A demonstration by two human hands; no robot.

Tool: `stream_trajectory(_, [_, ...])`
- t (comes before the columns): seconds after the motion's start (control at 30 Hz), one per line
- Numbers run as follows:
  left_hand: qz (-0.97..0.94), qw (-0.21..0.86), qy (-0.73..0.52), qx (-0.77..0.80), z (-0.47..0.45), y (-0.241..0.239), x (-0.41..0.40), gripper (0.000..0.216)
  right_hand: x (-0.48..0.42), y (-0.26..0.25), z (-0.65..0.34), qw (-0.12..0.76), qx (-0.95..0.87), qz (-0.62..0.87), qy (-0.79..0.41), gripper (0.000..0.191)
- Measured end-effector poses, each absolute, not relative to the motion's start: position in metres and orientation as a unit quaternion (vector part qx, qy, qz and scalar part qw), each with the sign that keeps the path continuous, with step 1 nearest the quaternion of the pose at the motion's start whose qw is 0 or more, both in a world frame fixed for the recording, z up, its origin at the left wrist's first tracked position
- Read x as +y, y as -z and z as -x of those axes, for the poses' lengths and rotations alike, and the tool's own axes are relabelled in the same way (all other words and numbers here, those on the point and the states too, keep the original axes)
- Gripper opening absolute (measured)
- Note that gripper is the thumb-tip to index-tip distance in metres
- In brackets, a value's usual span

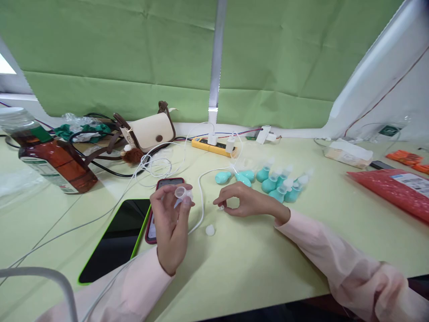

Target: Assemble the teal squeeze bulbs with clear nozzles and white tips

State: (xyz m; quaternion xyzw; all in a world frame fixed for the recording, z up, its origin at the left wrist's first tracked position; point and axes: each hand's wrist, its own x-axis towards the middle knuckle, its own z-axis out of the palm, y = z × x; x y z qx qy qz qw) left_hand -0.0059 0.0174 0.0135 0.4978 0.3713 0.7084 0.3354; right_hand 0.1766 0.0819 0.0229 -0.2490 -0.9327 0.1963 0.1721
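Note:
My left hand (171, 219) grips a small clear plastic nozzle (181, 192), its round open end facing up, between thumb and fingers. To the right, my right hand (236, 199) pinches a tiny white piece (221, 207), too small to name, between thumb and forefinger. A loose translucent white cap (210, 230) lies on the table between and below my hands. Beyond my right hand stand several teal squeeze bulbs (269, 184) with clear tips. Other teal bulbs (222, 177) lie on their sides without visible tips.
Beside my left hand lie a red-cased phone (151, 228) and a green-edged tablet (117, 241). White cables cross the table. A bottle (56, 163), a cream handbag (152, 130) and a yellow power strip (197, 144) stand behind; a red bubble-wrap parcel (385, 183) lies right.

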Motion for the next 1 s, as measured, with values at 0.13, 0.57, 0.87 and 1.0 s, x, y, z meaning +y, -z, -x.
stream_trajectory(0.13, [-0.499, 0.337, -0.707, 0.37, 0.007, -0.012, 0.019, 0.025, 0.088, -0.019, -0.18, 0.181, -0.924, 0.294, -0.163, 0.025])
stream_trajectory(0.57, [-0.486, 0.342, -0.713, 0.372, 0.005, -0.013, 0.02, 0.029, 0.091, -0.011, -0.182, 0.122, -0.929, 0.304, -0.174, 0.017])
stream_trajectory(0.87, [-0.498, 0.347, -0.703, 0.369, 0.006, -0.013, 0.019, 0.026, 0.096, -0.003, -0.183, 0.151, -0.928, 0.283, -0.192, 0.011])
stream_trajectory(1.0, [-0.537, 0.401, -0.642, 0.373, 0.006, -0.006, 0.018, 0.027, 0.092, -0.002, -0.178, 0.17, -0.927, 0.265, -0.205, 0.011])
